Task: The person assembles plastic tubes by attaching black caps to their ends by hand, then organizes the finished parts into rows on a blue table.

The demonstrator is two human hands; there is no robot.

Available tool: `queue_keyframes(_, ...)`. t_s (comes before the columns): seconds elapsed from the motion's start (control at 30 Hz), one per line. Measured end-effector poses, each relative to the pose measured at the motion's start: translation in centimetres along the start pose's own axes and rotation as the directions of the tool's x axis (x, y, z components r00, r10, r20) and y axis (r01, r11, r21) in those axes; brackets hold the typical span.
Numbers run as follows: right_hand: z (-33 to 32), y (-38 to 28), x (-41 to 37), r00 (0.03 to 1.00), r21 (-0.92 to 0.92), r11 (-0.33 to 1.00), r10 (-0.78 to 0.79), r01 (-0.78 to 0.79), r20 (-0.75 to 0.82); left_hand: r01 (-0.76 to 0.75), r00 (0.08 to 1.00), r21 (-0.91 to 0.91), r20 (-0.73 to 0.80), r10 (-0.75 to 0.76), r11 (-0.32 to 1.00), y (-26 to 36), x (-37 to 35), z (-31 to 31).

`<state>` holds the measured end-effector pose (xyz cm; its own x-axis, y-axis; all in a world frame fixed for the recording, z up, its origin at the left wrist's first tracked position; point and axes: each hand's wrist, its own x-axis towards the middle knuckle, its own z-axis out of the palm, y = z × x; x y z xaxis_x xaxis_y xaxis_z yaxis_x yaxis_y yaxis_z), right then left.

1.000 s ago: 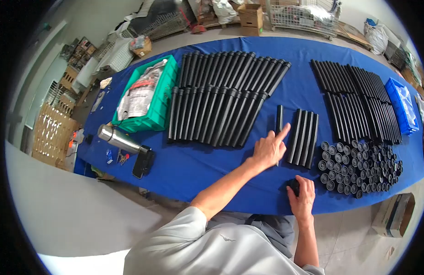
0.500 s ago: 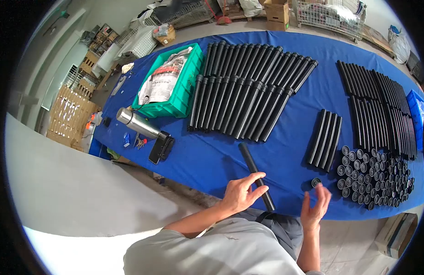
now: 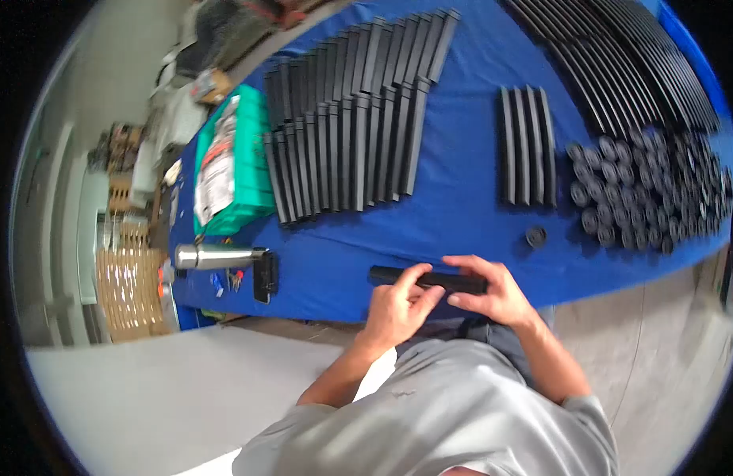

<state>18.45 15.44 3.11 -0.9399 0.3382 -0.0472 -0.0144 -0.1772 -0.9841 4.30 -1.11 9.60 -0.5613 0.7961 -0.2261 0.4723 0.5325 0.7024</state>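
A short black tube (image 3: pixel 389 274) lies crosswise before me, close to the front edge of the blue table. My left hand (image 3: pixel 400 311) is closed on its middle, with thumb and fingers on either side. At the tube's right end, the fingers and thumb of my right hand (image 3: pixel 497 295) close around it, partly hiding that end. A single round black cap (image 3: pixel 535 236) sits on the cloth beyond my right hand. Farther out, several loose black tubes (image 3: pixel 527 147) lie side by side.
Many black caps (image 3: pixel 620 194) cluster at the right, below rows of thin tubes (image 3: pixel 612 71). Capped tubes (image 3: pixel 347 155) fill the middle back. On the left are a green crate (image 3: pixel 251 178), a steel flask (image 3: pixel 216 256) and a phone (image 3: pixel 264 279).
My right hand has left the single cap and taken the tube's right end. The tube has swung from slanted to nearly crosswise in my left hand. The head view has shifted.
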Motion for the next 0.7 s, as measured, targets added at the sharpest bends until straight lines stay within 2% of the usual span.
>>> queue_keyframes(0.07, 0.0, 0.9, 0.0, 0.998, 0.0, 0.998, -0.067, 0.067, -0.004, -0.041, 0.998, 0.05, 0.049, 0.038, 0.998, -0.3, 0.4, -0.2)
queue_keyframes(0.13, 0.2, 1.2, -0.3, 0.999, 0.008, 0.999, -0.032, 0.032, -0.032, -0.073, 0.996, 0.147, 0.064, 0.064, 0.986, -0.4, 0.5, -0.6)
queue_keyframes(0.23, 0.3, 1.1, -0.2, 0.995, 0.037, 0.999, -0.032, 0.035, -0.096, -0.189, 0.981, 0.271, 0.005, 0.195, 0.944, -0.6, 1.1, -1.1)
queue_keyframes(0.3, 0.3, 0.9, -0.3, 0.992, 0.111, 0.994, 0.008, 0.006, -0.124, -0.367, 0.923, 0.373, 0.031, 0.383, 0.852, -0.3, 2.2, -1.1)
queue_keyframes(0.37, -0.1, 0.2, -0.4, 0.986, 0.212, 0.972, 0.129, -0.104, -0.107, -0.521, 0.827, 0.42, 0.03, 0.562, 0.744, 0.3, 3.5, -0.8)
queue_keyframes(0.4, -0.2, -0.1, -0.4, 0.978, 0.261, 0.952, 0.187, -0.158, -0.088, -0.503, 0.85, 0.376, 0.052, 0.524, 0.778, -0.2, 3.7, -0.6)
queue_keyframes(0.5, -0.8, -0.7, -0.3, 0.954, 0.383, 0.884, 0.3, -0.268, -0.025, -0.228, 0.973, 0.208, 0.073, 0.218, 0.951, -2.4, 3.7, -0.1)
queue_keyframes(0.53, -0.7, -0.3, -0.4, 0.971, 0.329, 0.924, 0.228, -0.194, -0.066, -0.123, 0.989, 0.041, 0.087, 0.119, 0.992, -2.0, 3.6, -0.1)
queue_keyframes(0.6, -0.2, 0.6, -0.5, 0.989, 0.209, 0.977, 0.078, -0.05, -0.128, -0.035, 0.95, -0.011, 0.31, 0.037, 0.999, -1.7, 3.9, -1.4)
queue_keyframes(0.63, -0.1, 0.7, -0.5, 0.992, 0.164, 0.986, 0.046, -0.027, -0.118, 0.015, 0.911, -0.027, 0.413, -0.002, 1.0, -1.6, 4.1, -2.0)
queue_keyframes(0.7, -0.1, 1.0, -0.5, 0.996, 0.072, 0.997, -0.017, 0.024, -0.093, 0.09, 0.867, -0.138, 0.498, -0.01, 0.986, -1.6, 4.1, -2.4)
